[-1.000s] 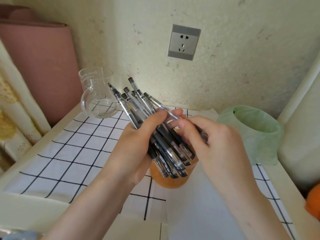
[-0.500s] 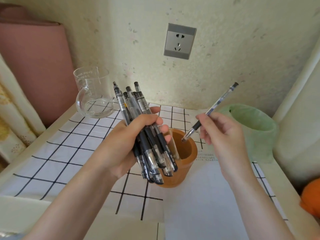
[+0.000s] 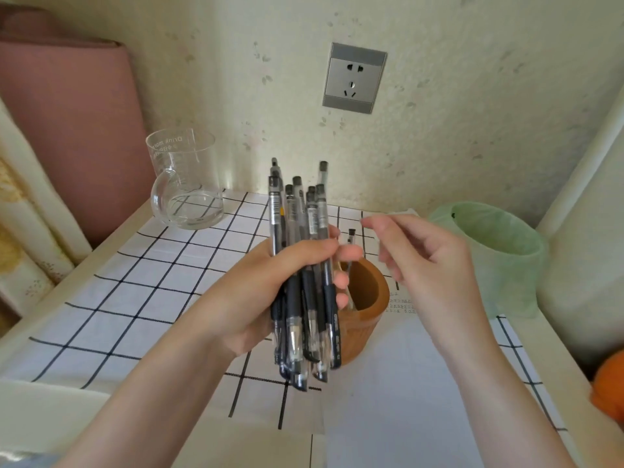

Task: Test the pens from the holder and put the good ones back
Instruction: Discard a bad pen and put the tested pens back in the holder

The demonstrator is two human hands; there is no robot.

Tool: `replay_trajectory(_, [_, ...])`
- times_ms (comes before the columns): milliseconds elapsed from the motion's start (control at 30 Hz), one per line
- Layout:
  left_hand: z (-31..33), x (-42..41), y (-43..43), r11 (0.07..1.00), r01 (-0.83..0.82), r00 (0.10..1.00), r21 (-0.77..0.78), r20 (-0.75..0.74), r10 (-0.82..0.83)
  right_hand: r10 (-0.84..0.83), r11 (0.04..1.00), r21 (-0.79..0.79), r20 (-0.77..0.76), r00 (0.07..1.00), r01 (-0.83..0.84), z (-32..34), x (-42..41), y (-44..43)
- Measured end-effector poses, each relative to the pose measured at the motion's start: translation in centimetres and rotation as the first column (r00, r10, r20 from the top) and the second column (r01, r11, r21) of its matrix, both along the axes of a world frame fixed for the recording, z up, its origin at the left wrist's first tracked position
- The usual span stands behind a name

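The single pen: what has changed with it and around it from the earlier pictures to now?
The right hand drew one pen out of the bundle, lowered it tip first into the brown holder and let go; its fingers are now empty. The left hand still grips the bundle, now more upright. Holder, glass jug and green bin stayed put.

Left hand [image 3: 266,298] grips pens [image 3: 297,214] upright; right hand [image 3: 429,265] hovers beside, relaxed.
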State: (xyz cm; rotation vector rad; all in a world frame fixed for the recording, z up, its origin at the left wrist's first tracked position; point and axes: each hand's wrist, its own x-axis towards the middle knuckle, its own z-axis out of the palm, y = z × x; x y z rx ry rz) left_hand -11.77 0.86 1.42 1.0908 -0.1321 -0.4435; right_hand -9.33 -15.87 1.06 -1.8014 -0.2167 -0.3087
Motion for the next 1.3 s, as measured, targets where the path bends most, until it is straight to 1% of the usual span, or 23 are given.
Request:
replay_trajectory(67, [-0.1, -0.2, -0.2, 0.996, 0.08, 0.997, 0.042, 0.002, -0.08, 0.175, 0.978, 0.138, -0.133, 0.976, -0.157, 0.5, -0.7, 0.8])
replay_trajectory(133, [-0.2, -0.3, -0.3, 0.986, 0.139, 0.99, 0.092, 0.006, -0.14, 0.309, 0.939, 0.23, -0.235, 0.922, -0.256, 0.7, -1.2, 1.3])
replay_trajectory(200, [-0.2, -0.5, -0.4, 0.981, 0.158, 0.987, 0.112, 0.001, -0.159, 0.341, 0.924, 0.279, -0.292, 0.893, -0.262, 0.9, -1.4, 1.3])
replay_trajectory(267, [-0.2, -0.5, -0.5, 0.982, 0.147, 0.989, 0.115, -0.006, -0.148, 0.344, 0.916, 0.317, -0.303, 0.889, -0.247, 1.1, -1.4, 1.1])
replay_trajectory(400, [-0.1, -0.7, -1.2, 0.986, 0.11, 0.994, 0.127, 0.004, -0.111, 0.287, 0.932, 0.307, -0.298, 0.91, -0.193, 0.7, -1.0, 1.0])
replay_trajectory(500, [-0.2, -0.9, -1.7, 0.99, 0.046, 0.999, 0.131, -0.012, -0.045, 0.228, 0.932, 0.342, -0.283, 0.932, -0.124, 0.4, -1.0, 1.3])
replay_trajectory(600, [-0.4, -0.8, -1.8, 0.992, 0.002, 1.0, 0.123, -0.008, -0.001, 0.13, 0.963, 0.26, -0.217, 0.967, -0.071, 0.3, -1.1, 1.6])
replay_trajectory(800, [0.0, -0.9, -1.8, 0.995, -0.019, 0.999, 0.1, -0.034, 0.022, 0.122, 0.953, 0.297, -0.2, 0.972, -0.058, 0.0, -1.0, 1.8])
replay_trajectory(933, [-0.3, -0.7, -1.5, 0.994, 0.017, 0.998, 0.108, -0.055, -0.011, 0.116, 0.942, 0.331, -0.171, 0.978, -0.054, 0.1, -1.2, 2.2])
replay_trajectory(1033, [-0.4, -0.4, -0.8, 0.993, 0.117, 0.988, 0.009, -0.106, -0.115, 0.072, 0.942, 0.336, -0.138, 0.988, -0.022, 0.3, -1.1, 2.1])
replay_trajectory(1100, [-0.4, -0.2, -0.2, 0.98, 0.195, 0.97, -0.04, -0.14, -0.198, 0.024, 0.923, 0.386, -0.097, 0.995, 0.015, 0.2, -0.7, 1.8])
replay_trajectory(1133, [-0.4, 0.0, 0.1, 0.977, 0.206, 0.964, -0.06, -0.158, -0.213, -0.006, 0.907, 0.419, -0.068, 0.998, 0.034, 0.2, -0.4, 1.4])
replay_trajectory(1200, [-0.3, 0.1, 0.5, 0.983, 0.176, 0.97, -0.06, -0.159, -0.183, -0.073, 0.884, 0.461, -0.028, 0.997, 0.078, 0.4, 0.2, 0.4])
replay_trajectory(1300, [0.3, 0.1, 0.3, 0.998, 0.001, 0.989, -0.07, -0.145, -0.011, -0.129, 0.877, 0.468, 0.023, 0.991, 0.104, 0.3, 1.0, -1.0])
